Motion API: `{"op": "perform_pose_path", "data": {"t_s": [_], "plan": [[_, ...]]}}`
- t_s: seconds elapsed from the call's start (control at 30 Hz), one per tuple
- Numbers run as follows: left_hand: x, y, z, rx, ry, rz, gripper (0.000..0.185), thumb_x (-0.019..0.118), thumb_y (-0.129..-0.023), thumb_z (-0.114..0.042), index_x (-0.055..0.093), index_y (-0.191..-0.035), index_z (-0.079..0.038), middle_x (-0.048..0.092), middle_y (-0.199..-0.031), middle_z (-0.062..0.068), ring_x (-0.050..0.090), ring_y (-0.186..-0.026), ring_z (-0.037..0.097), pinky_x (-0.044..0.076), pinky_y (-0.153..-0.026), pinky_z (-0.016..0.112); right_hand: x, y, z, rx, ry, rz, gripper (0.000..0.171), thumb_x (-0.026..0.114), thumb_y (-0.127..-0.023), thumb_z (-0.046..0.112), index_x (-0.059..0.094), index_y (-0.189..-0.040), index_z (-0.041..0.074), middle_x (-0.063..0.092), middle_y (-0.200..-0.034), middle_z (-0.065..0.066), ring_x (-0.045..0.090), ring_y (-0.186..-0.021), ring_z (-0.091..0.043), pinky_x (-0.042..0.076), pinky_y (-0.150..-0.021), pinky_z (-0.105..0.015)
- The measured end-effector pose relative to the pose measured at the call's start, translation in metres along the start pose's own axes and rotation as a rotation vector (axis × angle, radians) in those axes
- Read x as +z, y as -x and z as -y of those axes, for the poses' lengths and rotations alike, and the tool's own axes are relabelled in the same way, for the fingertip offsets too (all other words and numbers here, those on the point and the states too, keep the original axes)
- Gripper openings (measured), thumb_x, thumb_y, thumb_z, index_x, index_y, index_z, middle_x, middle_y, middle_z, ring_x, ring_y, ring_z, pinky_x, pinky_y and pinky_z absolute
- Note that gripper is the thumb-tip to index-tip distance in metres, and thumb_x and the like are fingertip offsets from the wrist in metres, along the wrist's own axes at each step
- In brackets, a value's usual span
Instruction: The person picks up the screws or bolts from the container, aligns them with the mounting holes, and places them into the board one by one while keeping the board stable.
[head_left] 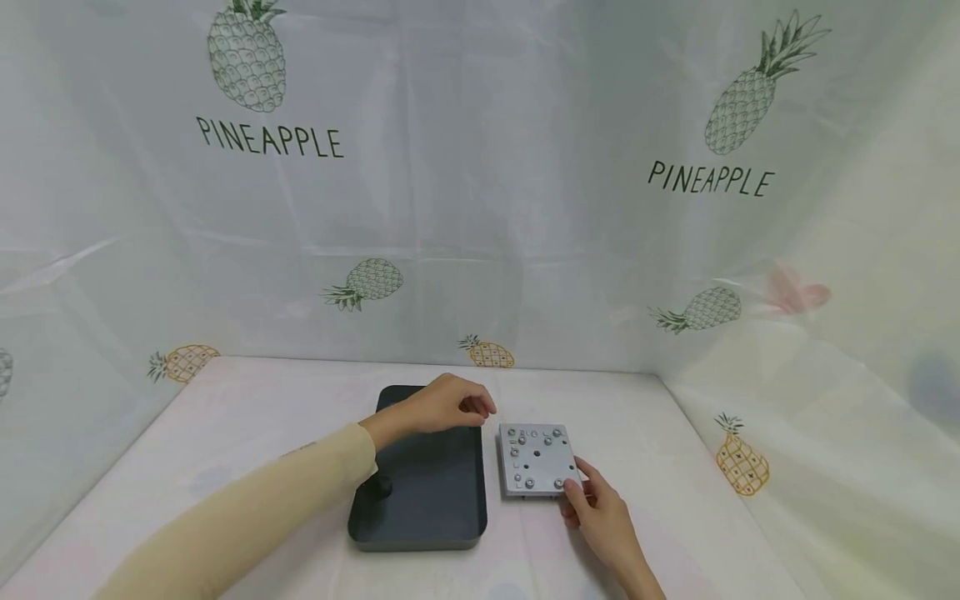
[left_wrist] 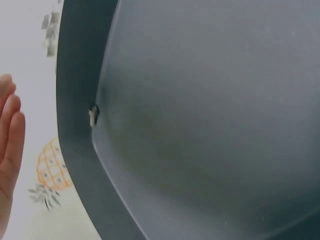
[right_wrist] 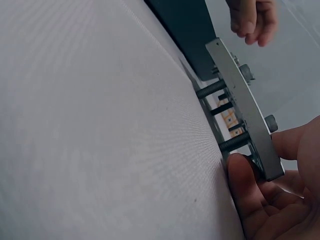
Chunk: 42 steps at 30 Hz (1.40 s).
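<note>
Right hand [head_left: 600, 512] on metal plate [head_left: 536, 460]

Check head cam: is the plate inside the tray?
No, the plate sits on the table to the right of the tray, with the right hand at its near corner.

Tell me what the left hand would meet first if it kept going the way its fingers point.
Probably the grey metal plate: the left hand hovers over the dark tray's far right corner, fingers curled toward the plate. Height is unclear, so it might pass above.
</note>
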<state>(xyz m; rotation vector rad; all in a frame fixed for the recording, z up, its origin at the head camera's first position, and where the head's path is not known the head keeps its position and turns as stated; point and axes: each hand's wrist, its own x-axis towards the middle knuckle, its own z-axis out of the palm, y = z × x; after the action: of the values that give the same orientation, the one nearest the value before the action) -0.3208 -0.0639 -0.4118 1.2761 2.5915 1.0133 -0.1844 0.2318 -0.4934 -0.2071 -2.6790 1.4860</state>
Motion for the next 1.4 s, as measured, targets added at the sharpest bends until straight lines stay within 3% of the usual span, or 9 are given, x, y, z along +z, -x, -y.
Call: {"op": "perform_pose_path", "data": {"t_s": [0.1, 0.2, 0.47, 0.73, 0.9, 1.13, 1.4], "plan": [[-0.004, 0.0, 0.007, -0.015, -0.051, -0.071, 0.018, 0.074, -0.099, -0.005, 0.076, -0.115, -0.013, 0.077, -0.101, -0.001, 0.072, -0.092, 0.006, 0.059, -0.085, 0.025, -0.001, 0.0, -0.001, 0.001, 0.001, -0.001, 0.055, 0.062, -0.109, 0.023, 0.047, -0.158, 0.004, 0.065, -0.091, -0.005, 0.064, -0.071, -0.015, 0.054, -0.062, -0.024], [-0.007, 0.001, 0.015, -0.027, -0.096, -0.083, 0.018, 0.075, -0.097, -0.002, 0.076, -0.113, -0.009, 0.078, -0.102, 0.004, 0.072, -0.092, 0.011, 0.059, -0.085, 0.028, -0.001, 0.0, -0.001, -0.009, 0.0, 0.0, 0.055, 0.062, -0.109, 0.023, 0.047, -0.157, 0.002, 0.065, -0.09, -0.005, 0.064, -0.071, -0.016, 0.054, -0.062, -0.024], [-0.01, 0.003, 0.041, -0.01, -0.268, 0.054, 0.024, 0.079, -0.092, -0.001, 0.078, -0.115, -0.008, 0.075, -0.106, 0.007, 0.067, -0.089, 0.014, 0.056, -0.084, 0.034, 0.001, 0.0, -0.001, -0.006, -0.018, 0.01, 0.055, 0.063, -0.109, 0.023, 0.047, -0.158, 0.002, 0.065, -0.092, -0.007, 0.065, -0.071, -0.017, 0.055, -0.062, -0.025], [-0.007, -0.006, 0.049, 0.072, -0.423, 0.18, 0.028, 0.082, -0.091, -0.003, 0.079, -0.117, -0.013, 0.074, -0.111, 0.002, 0.062, -0.092, 0.014, 0.053, -0.09, 0.036, 0.001, 0.001, 0.0, -0.007, -0.01, 0.01, 0.055, 0.062, -0.109, 0.023, 0.046, -0.158, 0.002, 0.065, -0.092, -0.007, 0.065, -0.072, -0.017, 0.054, -0.062, -0.024], [-0.004, -0.009, 0.051, 0.133, -0.505, 0.241, 0.024, 0.083, -0.09, -0.004, 0.081, -0.112, -0.015, 0.074, -0.113, 0.0, 0.067, -0.105, 0.017, 0.054, -0.099, 0.037, 0.003, 0.0, -0.001, 0.006, -0.009, 0.014, 0.055, 0.063, -0.109, 0.021, 0.047, -0.158, 0.004, 0.065, -0.091, -0.006, 0.065, -0.072, -0.017, 0.055, -0.063, -0.024], [0.001, -0.008, 0.054, 0.093, -0.572, 0.254, 0.026, 0.083, -0.092, -0.008, 0.079, -0.115, -0.019, 0.073, -0.119, -0.003, 0.067, -0.115, 0.016, 0.052, -0.105, 0.035, 0.003, -0.001, 0.0, 0.011, -0.005, 0.012, 0.054, 0.063, -0.108, 0.021, 0.047, -0.158, 0.005, 0.064, -0.092, -0.006, 0.065, -0.073, -0.017, 0.055, -0.063, -0.024], [0.004, -0.01, 0.053, 0.141, -0.622, 0.271, 0.021, 0.084, -0.093, -0.01, 0.079, -0.11, -0.021, 0.077, -0.109, -0.009, 0.071, -0.105, 0.011, 0.056, -0.097, 0.03, 0.002, 0.0, 0.0, 0.018, 0.013, 0.003, 0.055, 0.062, -0.109, 0.022, 0.047, -0.158, 0.004, 0.064, -0.091, -0.006, 0.064, -0.072, -0.017, 0.053, -0.062, -0.024]]}}
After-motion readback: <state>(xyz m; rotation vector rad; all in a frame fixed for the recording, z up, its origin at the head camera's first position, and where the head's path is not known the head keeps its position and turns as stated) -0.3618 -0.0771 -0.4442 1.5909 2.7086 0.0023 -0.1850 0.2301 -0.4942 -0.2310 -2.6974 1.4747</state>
